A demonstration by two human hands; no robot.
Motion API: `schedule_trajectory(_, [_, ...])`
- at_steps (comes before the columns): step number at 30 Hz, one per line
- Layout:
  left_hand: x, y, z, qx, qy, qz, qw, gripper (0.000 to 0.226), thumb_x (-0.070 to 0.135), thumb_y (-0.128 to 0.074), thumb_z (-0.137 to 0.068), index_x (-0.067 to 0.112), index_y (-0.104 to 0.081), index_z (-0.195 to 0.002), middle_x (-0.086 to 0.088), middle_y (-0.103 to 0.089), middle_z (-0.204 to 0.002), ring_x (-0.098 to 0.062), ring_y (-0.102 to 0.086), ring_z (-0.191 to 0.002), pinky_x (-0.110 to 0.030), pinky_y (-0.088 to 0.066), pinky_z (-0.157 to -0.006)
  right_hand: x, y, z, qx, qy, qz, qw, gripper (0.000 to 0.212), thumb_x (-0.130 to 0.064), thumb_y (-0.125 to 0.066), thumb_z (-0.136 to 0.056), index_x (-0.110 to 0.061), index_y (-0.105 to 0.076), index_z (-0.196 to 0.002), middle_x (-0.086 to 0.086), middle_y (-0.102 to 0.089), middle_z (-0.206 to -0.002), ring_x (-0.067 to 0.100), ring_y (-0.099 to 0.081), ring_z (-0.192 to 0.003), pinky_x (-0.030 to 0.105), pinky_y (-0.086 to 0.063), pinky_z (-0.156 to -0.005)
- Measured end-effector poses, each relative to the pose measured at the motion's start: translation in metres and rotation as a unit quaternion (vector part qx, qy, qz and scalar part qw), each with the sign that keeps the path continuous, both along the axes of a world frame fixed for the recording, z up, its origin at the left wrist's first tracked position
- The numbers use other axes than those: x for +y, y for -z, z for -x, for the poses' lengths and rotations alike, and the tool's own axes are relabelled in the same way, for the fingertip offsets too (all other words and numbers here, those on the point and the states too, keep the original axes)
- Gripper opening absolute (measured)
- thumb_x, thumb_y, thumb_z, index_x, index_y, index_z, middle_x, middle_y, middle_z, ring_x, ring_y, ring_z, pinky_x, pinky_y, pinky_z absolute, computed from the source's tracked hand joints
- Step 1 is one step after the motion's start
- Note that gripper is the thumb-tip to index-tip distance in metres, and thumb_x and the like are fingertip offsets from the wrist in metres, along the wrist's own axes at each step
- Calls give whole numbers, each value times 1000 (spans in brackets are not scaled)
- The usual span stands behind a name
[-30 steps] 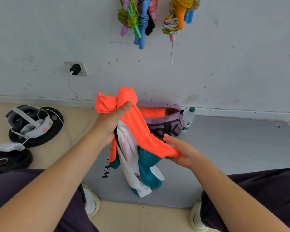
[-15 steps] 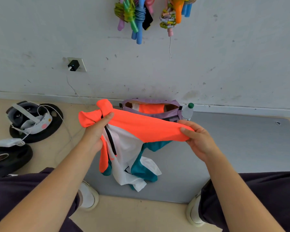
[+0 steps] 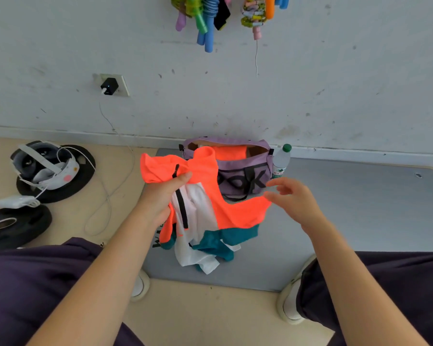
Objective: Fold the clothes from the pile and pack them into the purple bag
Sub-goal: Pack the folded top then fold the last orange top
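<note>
1. The garment (image 3: 205, 208), an orange, white and teal top with a black zip, hangs bunched in the air above the grey mat (image 3: 348, 208), its lower folds trailing close to the mat or onto it; which, I cannot tell
2. The left hand (image 3: 165, 198) grips the garment near its top, thumb pressed over the orange cloth by the zip and fingers curled behind it
3. The right hand (image 3: 294, 199) is beside the garment's orange edge, fingers loosely spread and holding nothing; whether a fingertip touches the cloth cannot be told
4. The purple bag (image 3: 238, 171) stands just behind the garment, against the wall, its top unzipped, with something orange already inside
5. A water bottle (image 3: 281, 162) with a green cap stands touching or just beside the bag's right end
6. Further out, on the bare floor to the left, lie a headset (image 3: 45, 163) on a black weight plate (image 3: 83, 171), a second weight plate (image 3: 13, 224) and a white cable; coloured skipping ropes hang on the wall above
7. By my judgement the step in hand is sorting out this one garment before folding: it is crumpled, not yet laid flat
8. The next move calls for the right hand to take a free corner or hem, so that both hands can spread the cloth open and even before any fold; the slack lower part may tangle
</note>
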State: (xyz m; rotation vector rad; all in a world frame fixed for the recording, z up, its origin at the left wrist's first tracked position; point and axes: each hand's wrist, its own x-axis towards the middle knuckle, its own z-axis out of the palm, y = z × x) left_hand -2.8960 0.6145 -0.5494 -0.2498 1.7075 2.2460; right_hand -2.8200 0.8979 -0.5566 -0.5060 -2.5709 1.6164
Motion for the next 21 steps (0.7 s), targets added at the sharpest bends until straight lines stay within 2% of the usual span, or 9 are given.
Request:
schedule_trajectory(3, [17, -19, -10, 29, 22, -7, 999, 23, 23, -88, -62, 23, -80, -82, -7, -75, -103, -25, -70, -104, -42, -52, -95, -23, -20, -4, -1, -102, 33, 994, 29, -24, -77, -81, -25, -71, -109, -14, -66, -105, 2, -60, -103, 4, -42, -81])
schedule_trajectory(5, [27, -32, -17, 43, 55, -26, 997, 21, 22, -87, -62, 22, -79, -82, -6, -75, -102, -24, -71, -101, -39, -54, -90, -39, -31, -5, -2, -163, 109, 981, 41, -27, -75, -84, -23, -63, -123, -10, -65, -122, 4, -57, -118, 19, -45, -98])
schedule_trajectory(7, [34, -41, -22, 61, 91, -38, 993, 17, 17, -83, -68, 20, -78, -84, -7, -75, -101, -23, -71, -99, -36, -55, -87, -49, -40, -5, 21, -189, 164, 968, 47, -28, -73, -84, -17, -59, -127, -3, -65, -127, 13, -57, -122, 33, -45, -102])
schedule_trajectory(10, [37, -48, -28, 90, 111, -37, 989, 26, 12, -82, -72, 17, -74, -96, -8, -74, -106, -24, -70, -102, -35, -56, -88, -49, -50, -8, 47, -174, 249, 952, 37, -26, -74, -82, -8, -66, -113, 5, -73, -109, 15, -67, -99, 30, -54, -88])
schedule_trajectory(13, [37, -45, -30, 99, 119, -19, 988, 35, 15, -81, -70, 15, -72, -104, -6, -74, -109, -22, -69, -105, -33, -54, -90, -44, -52, -9, 52, -154, 249, 955, 25, -29, -77, -78, -15, -74, -99, 2, -75, -96, 11, -67, -84, 22, -54, -73])
schedule_trajectory(15, [35, -42, -29, 95, 136, -7, 986, 36, 18, -85, -71, 19, -73, -105, -5, -73, -114, -21, -68, -110, -34, -52, -94, -40, -51, -10, 60, -142, 238, 959, 23, -29, -75, -80, -16, -73, -98, -1, -74, -92, 10, -66, -81, 21, -52, -70])
schedule_trajectory(17, [28, -40, -24, 108, 162, 14, 981, 36, 25, -85, -70, 24, -75, -104, -4, -72, -117, -19, -66, -113, -33, -51, -97, -33, -51, -9, 63, -115, 243, 961, 27, -32, -71, -84, -13, -70, -102, 4, -71, -94, 15, -65, -84, 30, -54, -76])
schedule_trajectory(19, [16, -40, -16, 120, 166, 69, 976, 36, 38, -85, -64, 28, -78, -97, -1, -74, -110, -15, -69, -105, -29, -53, -90, -23, -51, -10, 64, -84, 230, 967, 19, -33, -68, -89, -18, -70, -99, 6, -71, -95, 19, -65, -86, 38, -53, -81])
schedule_trajectory(21, [0, -37, -6, 107, 147, 147, 972, 41, 52, -85, -55, 26, -79, -85, 0, -76, -94, -13, -70, -84, -30, -53, -79, -14, -49, -10, 64, -49, 184, 980, 8, -31, -66, -92, -27, -69, -86, 1, -69, -83, 14, -63, -76, 35, -52, -73])
